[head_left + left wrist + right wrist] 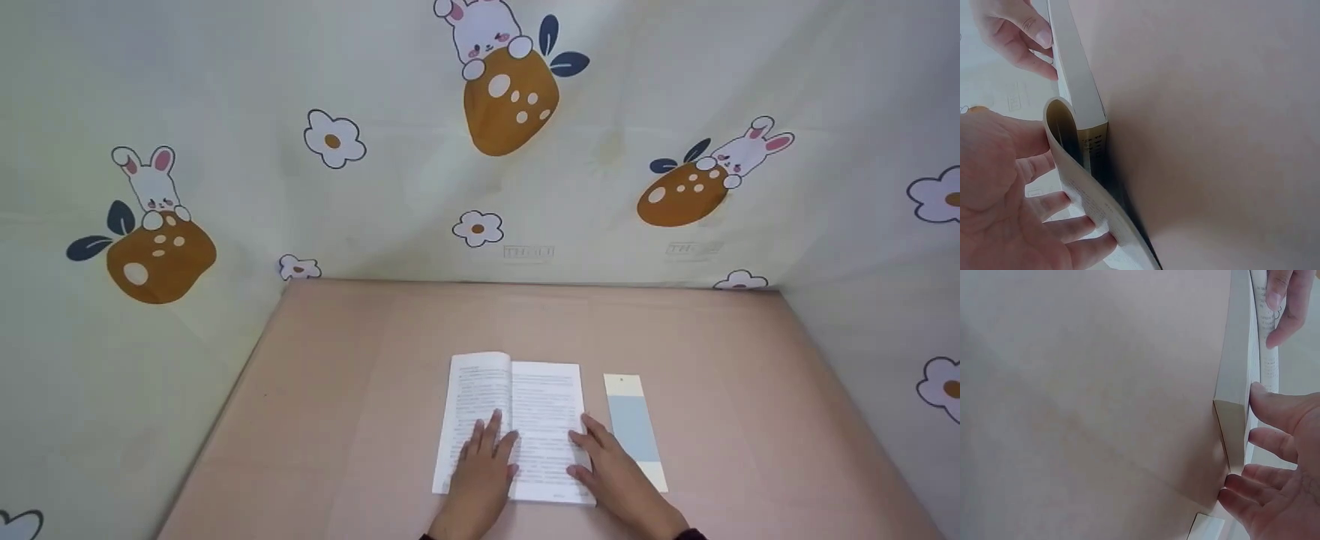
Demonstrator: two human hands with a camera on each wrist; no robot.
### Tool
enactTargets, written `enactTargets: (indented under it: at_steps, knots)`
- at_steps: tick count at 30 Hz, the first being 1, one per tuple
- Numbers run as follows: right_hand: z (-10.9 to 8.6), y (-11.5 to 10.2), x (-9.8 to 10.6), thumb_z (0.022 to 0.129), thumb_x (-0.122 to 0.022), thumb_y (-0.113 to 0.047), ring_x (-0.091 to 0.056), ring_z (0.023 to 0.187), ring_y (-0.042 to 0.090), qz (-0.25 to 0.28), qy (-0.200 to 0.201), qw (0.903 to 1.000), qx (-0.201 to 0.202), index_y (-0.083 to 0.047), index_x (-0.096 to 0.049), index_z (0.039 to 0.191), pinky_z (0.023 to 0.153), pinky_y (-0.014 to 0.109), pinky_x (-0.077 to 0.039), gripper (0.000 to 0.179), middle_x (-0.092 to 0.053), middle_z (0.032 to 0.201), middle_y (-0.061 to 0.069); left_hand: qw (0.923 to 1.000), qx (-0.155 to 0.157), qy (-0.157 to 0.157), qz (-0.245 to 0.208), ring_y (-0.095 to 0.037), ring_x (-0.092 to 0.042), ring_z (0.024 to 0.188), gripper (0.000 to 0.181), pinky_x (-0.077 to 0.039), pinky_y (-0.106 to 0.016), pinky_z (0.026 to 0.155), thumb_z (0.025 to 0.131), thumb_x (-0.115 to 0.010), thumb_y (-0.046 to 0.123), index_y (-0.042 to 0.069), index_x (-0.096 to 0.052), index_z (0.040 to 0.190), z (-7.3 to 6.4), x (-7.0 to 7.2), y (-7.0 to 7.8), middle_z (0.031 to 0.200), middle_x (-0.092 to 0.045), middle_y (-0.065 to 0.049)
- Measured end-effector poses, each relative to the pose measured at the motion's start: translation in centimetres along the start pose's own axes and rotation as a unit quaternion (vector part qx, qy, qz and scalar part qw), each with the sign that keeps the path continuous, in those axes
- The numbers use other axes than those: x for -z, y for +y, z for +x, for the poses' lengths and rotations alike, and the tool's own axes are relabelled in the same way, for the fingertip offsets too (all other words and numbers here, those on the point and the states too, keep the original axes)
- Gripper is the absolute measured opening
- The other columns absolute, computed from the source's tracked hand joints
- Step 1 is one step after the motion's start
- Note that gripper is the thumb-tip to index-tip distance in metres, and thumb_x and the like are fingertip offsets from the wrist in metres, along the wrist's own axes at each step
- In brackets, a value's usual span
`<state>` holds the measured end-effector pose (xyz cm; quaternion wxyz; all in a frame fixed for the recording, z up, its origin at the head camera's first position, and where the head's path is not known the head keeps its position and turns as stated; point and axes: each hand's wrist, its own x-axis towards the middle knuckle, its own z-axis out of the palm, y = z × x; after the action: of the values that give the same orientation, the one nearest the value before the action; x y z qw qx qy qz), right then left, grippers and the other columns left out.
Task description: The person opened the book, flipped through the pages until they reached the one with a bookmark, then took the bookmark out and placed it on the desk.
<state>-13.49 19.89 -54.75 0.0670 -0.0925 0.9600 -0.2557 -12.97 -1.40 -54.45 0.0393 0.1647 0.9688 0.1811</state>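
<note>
An open book (546, 405) with printed pages lies on the table. My left hand (480, 476) rests on its left page near the spine, fingers extended. In the left wrist view, the left-hand pages (1095, 202) curve up in a loop beside the spine, under that hand's fingers. My right hand (619, 480) lies along the book's right edge; its thumb touches the page side and its other fingers reach along the outer edge, as the right wrist view shows. Just right of the book is a long blue-and-cream card (634, 427), partly covered by the right hand.
A pinkish-tan covering (360, 390) spreads over the table. Behind it and on both sides stand pale fabric walls (390, 210) printed with rabbits, orange-brown fruit shapes and white flowers.
</note>
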Motion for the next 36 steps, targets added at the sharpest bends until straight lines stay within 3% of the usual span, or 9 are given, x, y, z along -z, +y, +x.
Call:
enactTargets:
  at_steps: [7, 12, 16, 20, 25, 29, 32, 36]
  knots:
    - [0.2, 0.3, -0.2, 0.085, -0.066, -0.027, -0.032, 0.135, 0.040, 0.012, -0.001, 0.9999, -0.006, -0.004, -0.050, 0.130, 0.104, 0.051, -0.035, 0.054, -0.028, 0.149, 0.019, 0.9994, 0.002, 0.029, 0.015, -0.033, -0.030, 0.137, 0.056, -0.036, -0.051, 0.104, 0.092, -0.053, 0.035, 0.012, -0.038, 0.141, 0.1, -0.1, -0.4, 0.152, -0.028, -0.009]
    - [0.3, 0.4, -0.2, 0.084, -0.066, -0.028, -0.030, 0.135, 0.040, 0.022, -0.005, 0.9997, -0.014, -0.005, -0.049, 0.131, 0.105, 0.051, -0.033, 0.055, -0.027, 0.150, 0.018, 0.9986, 0.015, 0.050, -0.005, -0.040, -0.024, 0.138, 0.058, -0.031, -0.056, 0.106, 0.092, -0.050, 0.039, 0.016, -0.036, 0.143, 0.3, 0.1, -0.8, 0.153, -0.024, -0.014]
    - [0.3, 0.3, -0.2, 0.083, -0.066, -0.028, -0.030, 0.136, 0.040, 0.029, -0.006, 0.9994, -0.016, -0.005, -0.050, 0.131, 0.106, 0.052, -0.033, 0.055, -0.027, 0.150, 0.018, 0.9959, 0.044, 0.075, -0.024, -0.050, -0.020, 0.135, 0.060, -0.026, -0.060, 0.106, 0.091, -0.050, 0.042, 0.017, -0.036, 0.143, 0.7, 0.3, -1.4, 0.151, -0.022, -0.021]
    - [0.3, 0.3, -0.2, 0.083, -0.067, -0.027, -0.030, 0.136, 0.040, 0.029, -0.005, 0.9994, -0.018, -0.005, -0.050, 0.130, 0.106, 0.051, -0.033, 0.055, -0.027, 0.149, 0.017, 0.9890, 0.095, 0.098, -0.057, -0.057, -0.019, 0.132, 0.064, -0.026, -0.065, 0.103, 0.089, -0.053, 0.044, 0.014, -0.035, 0.143, 1.0, 0.7, -2.1, 0.150, -0.021, -0.025]
    - [0.3, 0.4, -0.2, 0.083, -0.067, -0.027, -0.030, 0.136, 0.040, 0.035, -0.001, 0.9993, -0.014, -0.005, -0.050, 0.130, 0.106, 0.052, -0.033, 0.054, -0.027, 0.149, 0.017, 0.9721, 0.142, 0.121, -0.142, -0.054, -0.032, 0.127, 0.088, -0.041, -0.059, 0.094, 0.081, -0.066, 0.044, 0.007, -0.022, 0.147, 1.2, 1.5, -2.6, 0.146, -0.021, -0.033]
    - [0.2, 0.6, -0.2, 0.083, -0.067, -0.026, -0.031, 0.135, 0.041, 0.035, 0.006, 0.9994, 0.004, -0.004, -0.051, 0.128, 0.105, 0.052, -0.033, 0.053, -0.028, 0.148, 0.018, 0.9498, 0.159, 0.130, -0.236, -0.047, -0.049, 0.116, 0.107, -0.049, -0.051, 0.085, 0.070, -0.078, 0.036, 0.002, -0.013, 0.147, 1.4, 2.3, -2.8, 0.138, -0.036, -0.034]
    - [0.2, 0.7, -0.3, 0.084, -0.066, -0.026, -0.031, 0.135, 0.041, 0.037, 0.007, 0.9993, 0.009, -0.003, -0.051, 0.128, 0.105, 0.051, -0.033, 0.052, -0.028, 0.148, 0.019, 0.9289, 0.170, 0.135, -0.300, -0.045, -0.052, 0.114, 0.103, -0.046, -0.050, 0.091, 0.068, -0.081, 0.025, 0.000, -0.019, 0.145, 1.6, 2.8, -3.1, 0.133, -0.044, -0.033]
    - [0.3, 0.7, -0.3, 0.083, -0.066, -0.027, -0.030, 0.135, 0.041, 0.042, 0.004, 0.9991, 0.002, -0.004, -0.051, 0.128, 0.106, 0.052, -0.033, 0.053, -0.028, 0.148, 0.018, 0.9049, 0.172, 0.122, -0.370, -0.038, -0.057, 0.110, 0.077, -0.046, -0.046, 0.094, 0.072, -0.078, 0.016, -0.007, -0.039, 0.135, 1.8, 3.2, -3.4, 0.125, -0.055, -0.028]
